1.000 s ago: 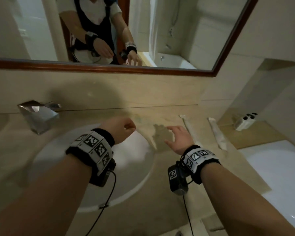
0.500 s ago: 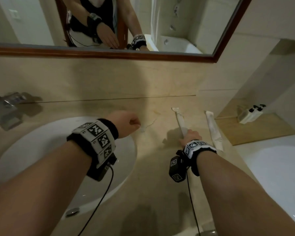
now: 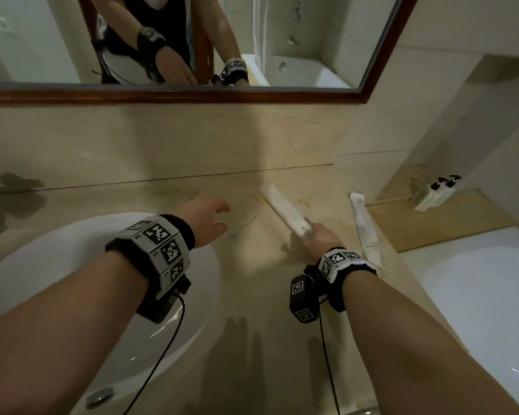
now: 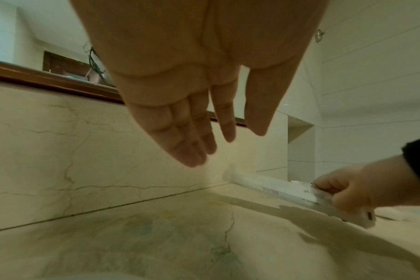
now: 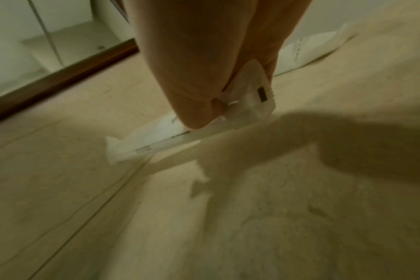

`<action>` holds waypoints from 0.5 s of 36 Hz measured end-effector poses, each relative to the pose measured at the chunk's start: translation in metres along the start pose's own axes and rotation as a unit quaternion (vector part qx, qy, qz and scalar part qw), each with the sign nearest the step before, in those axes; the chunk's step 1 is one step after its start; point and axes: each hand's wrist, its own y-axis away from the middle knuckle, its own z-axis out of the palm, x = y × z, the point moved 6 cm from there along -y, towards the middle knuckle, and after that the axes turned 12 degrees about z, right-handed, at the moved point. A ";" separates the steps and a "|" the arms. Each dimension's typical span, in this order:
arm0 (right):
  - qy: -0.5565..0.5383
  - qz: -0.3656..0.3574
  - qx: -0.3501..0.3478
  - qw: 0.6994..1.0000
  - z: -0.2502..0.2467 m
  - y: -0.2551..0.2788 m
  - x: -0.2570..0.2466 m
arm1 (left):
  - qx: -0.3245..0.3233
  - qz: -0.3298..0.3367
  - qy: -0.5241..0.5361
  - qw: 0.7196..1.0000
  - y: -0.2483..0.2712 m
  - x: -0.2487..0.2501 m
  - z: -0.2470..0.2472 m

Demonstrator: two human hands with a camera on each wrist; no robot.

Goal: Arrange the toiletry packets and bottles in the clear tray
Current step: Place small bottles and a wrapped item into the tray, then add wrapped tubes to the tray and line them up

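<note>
Long white toiletry packet (image 3: 285, 211) pinched at its near end, raised off the beige counter (image 3: 252, 339), second white packet (image 3: 364, 232) flat to its right

Pretty clearly a bathroom, hotel-ish: white sink (image 3: 72, 265) sunk into a beige marble surface (image 3: 252, 339), wood-framed mirror (image 3: 252, 95) above, bathtub (image 3: 477, 295) right beside it.

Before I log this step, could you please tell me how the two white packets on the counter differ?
The nearer packet is pinched at one end by the right hand and angled left; the farther packet lies untouched, flat on the counter. Both are long, white and sealed.
</note>
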 end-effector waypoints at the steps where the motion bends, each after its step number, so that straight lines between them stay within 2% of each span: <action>1: 0.008 -0.025 -0.006 1.000 -0.001 0.005 -0.006 | 0.007 -0.001 -0.010 1.000 -0.003 -0.001 -0.001; 5: 0.057 -0.122 -0.012 0.991 -0.007 0.030 -0.028 | 0.035 0.028 -0.056 0.997 -0.012 0.003 -0.007; 8: 0.069 -0.166 -0.014 0.984 -0.007 0.042 -0.041 | 0.035 0.050 -0.106 0.993 -0.016 0.005 -0.012; 13: 0.055 -0.220 -0.019 0.974 -0.007 0.060 -0.063 | -0.025 0.058 -0.210 0.976 -0.013 -0.008 -0.021; 18: 0.082 -0.258 -0.024 0.962 -0.003 0.078 -0.086 | -0.054 0.021 -0.155 0.986 0.010 -0.043 -0.032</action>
